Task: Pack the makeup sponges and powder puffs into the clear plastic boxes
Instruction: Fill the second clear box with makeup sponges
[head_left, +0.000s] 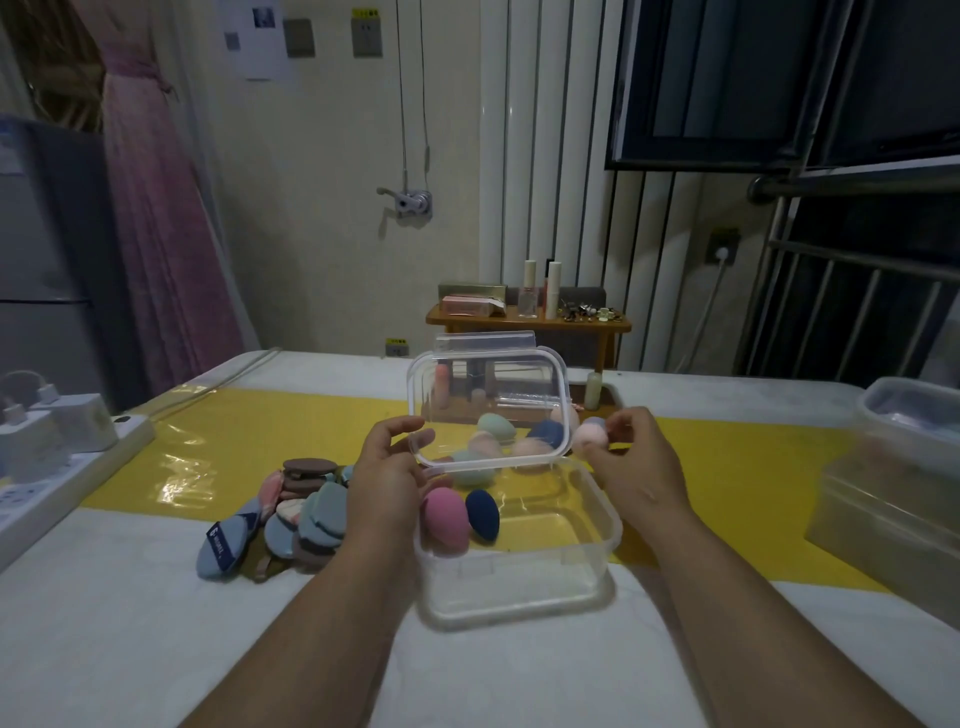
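Note:
A clear plastic box (524, 587) sits on the table in front of me. Inside it lie a pink egg-shaped sponge (445, 519) and a dark blue sponge (483, 514). My left hand (387, 467) holds the clear lid (488, 405) upright at the box's far left corner. Behind the lid lie several more sponges (498, 441), green, pink and blue. My right hand (634, 457) pinches a pale pink sponge (589, 436) just above the box's far right edge. A heap of flat powder puffs (296, 514) in blue, grey, brown and pink lies left of the box.
A white power strip with chargers (57, 447) lies at the left table edge. More clear plastic boxes (904, 467) stand stacked at the right. A small wooden shelf (530, 322) with cosmetics stands behind the table. A yellow band (208, 447) runs across the table.

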